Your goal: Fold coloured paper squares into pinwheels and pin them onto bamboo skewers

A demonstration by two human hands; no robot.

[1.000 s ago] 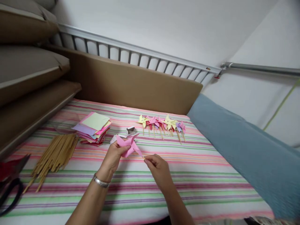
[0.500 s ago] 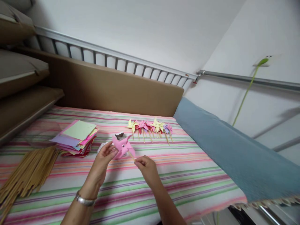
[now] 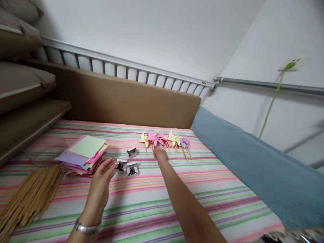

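My right hand (image 3: 160, 154) reaches out to the row of paper pinwheels (image 3: 174, 137) on the striped cloth. Its fingers are closed on the stick of a pink pinwheel (image 3: 153, 137), whose paper vanes overlap the others. Yellow, pink, red and purple vanes crowd together there, their wooden sticks pointing toward me. My left hand (image 3: 102, 173), with a silver bangle at the wrist, hovers with fingers apart and holds nothing. Just beside its fingertips are small open boxes: one with dark bits (image 3: 132, 168), another partly behind the fingers (image 3: 122, 165), and a third box (image 3: 132, 153) farther back.
A stack of coloured paper squares (image 3: 87, 146) lies left of the boxes. Nearer me is a heap of flat wooden sticks (image 3: 32, 192). A brown board (image 3: 121, 98) stands along the back, stacked cushioned panels (image 3: 25, 108) at left, a blue padded side (image 3: 233, 145) at right.
My right hand has carried the pink pinwheel away from me to the row of others. The left hand has let go of its vanes and moved slightly left, uncovering the small boxes.
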